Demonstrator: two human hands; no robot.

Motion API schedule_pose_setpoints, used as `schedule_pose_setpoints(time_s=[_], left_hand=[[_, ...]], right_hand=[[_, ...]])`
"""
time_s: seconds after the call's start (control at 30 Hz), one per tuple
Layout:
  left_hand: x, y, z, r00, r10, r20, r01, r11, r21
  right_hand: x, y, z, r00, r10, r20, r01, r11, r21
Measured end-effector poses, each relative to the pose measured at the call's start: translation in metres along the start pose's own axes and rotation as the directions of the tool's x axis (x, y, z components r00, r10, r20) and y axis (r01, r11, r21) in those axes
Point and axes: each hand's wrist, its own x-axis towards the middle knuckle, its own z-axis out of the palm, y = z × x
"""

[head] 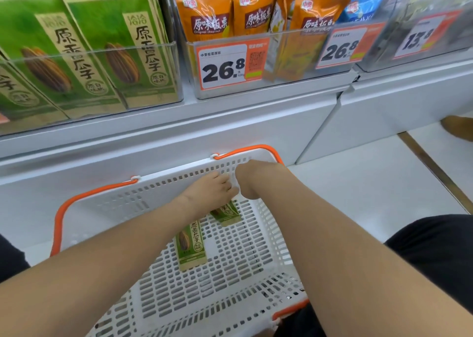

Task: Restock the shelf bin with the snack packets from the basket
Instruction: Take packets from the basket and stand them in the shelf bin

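A pale floor (358,183) runs under a white shelf (179,131) that fills the view from 9 to 3 o'clock. At 10 o'clock a clear shelf bin (89,52) holds upright green seed packets (76,29). At 12 o'clock another bin has orange chestnut pouches (210,16) behind a 26.8 price tag (230,65).

At 6 o'clock on the floor sits a white basket (268,234) with orange handles. It holds two green snack packets, one lying flat (191,247) mid-basket and one (227,215) towards 12 o'clock.

The left hand (210,190) hangs over that farther packet, fingers bent down. The right hand (249,180) is beside it. Neither grip is visible, so I cannot tell.
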Motion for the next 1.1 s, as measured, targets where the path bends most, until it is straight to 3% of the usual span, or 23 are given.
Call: schedule_pose_setpoints(time_s=[0.13,0.3,0.43,0.53,0.6,0.67,0.73,0.83,0.93,1.03,1.1], left_hand=[[-0.022,-0.012,-0.032,0.966,-0.256,-0.034,0.234,0.925,-0.298],[-0.061,-0.020,-0.059,0.855,-0.511,0.090,0.400,0.538,-0.742],[-0.095,-0.025,-0.074,0.767,-0.636,0.086,0.351,0.304,-0.886],[-0.124,-0.035,-0.082,0.595,-0.800,0.078,0.268,0.106,-0.957],[-0.140,-0.040,-0.089,0.492,-0.868,0.058,0.175,0.034,-0.984],[-0.152,-0.040,-0.102,0.425,-0.903,0.060,0.081,-0.028,-0.996],[-0.158,-0.037,-0.119,0.359,-0.929,0.088,-0.026,-0.105,-0.994],[-0.164,-0.036,-0.148,0.257,-0.963,0.082,-0.103,-0.112,-0.988],[-0.171,-0.046,-0.169,0.196,-0.979,0.047,-0.180,-0.083,-0.980],[-0.177,-0.063,-0.178,0.122,-0.990,-0.065,-0.204,0.039,-0.978],[-0.180,-0.079,-0.181,0.033,-0.989,-0.147,-0.134,0.142,-0.981]], right_hand=[[-0.008,0.000,-0.002,0.996,-0.045,-0.072,0.046,0.999,0.014],[-0.023,-0.007,-0.005,0.980,-0.125,-0.158,0.139,0.987,0.085],[-0.035,-0.020,-0.008,0.926,-0.214,-0.311,0.287,0.934,0.212],[-0.049,-0.025,-0.015,0.890,-0.188,-0.415,0.340,0.881,0.330],[-0.058,-0.026,-0.020,0.851,-0.114,-0.513,0.389,0.794,0.468],[-0.067,-0.028,-0.024,0.770,-0.027,-0.637,0.458,0.719,0.523],[-0.074,-0.034,-0.026,0.660,0.055,-0.749,0.500,0.711,0.493],[-0.084,-0.044,-0.028,0.477,0.141,-0.867,0.552,0.719,0.421],[-0.095,-0.055,-0.035,0.367,0.253,-0.895,0.628,0.642,0.439],[-0.105,-0.067,-0.045,0.324,0.354,-0.877,0.696,0.538,0.475],[-0.108,-0.073,-0.054,0.354,0.353,-0.866,0.741,0.459,0.490]])
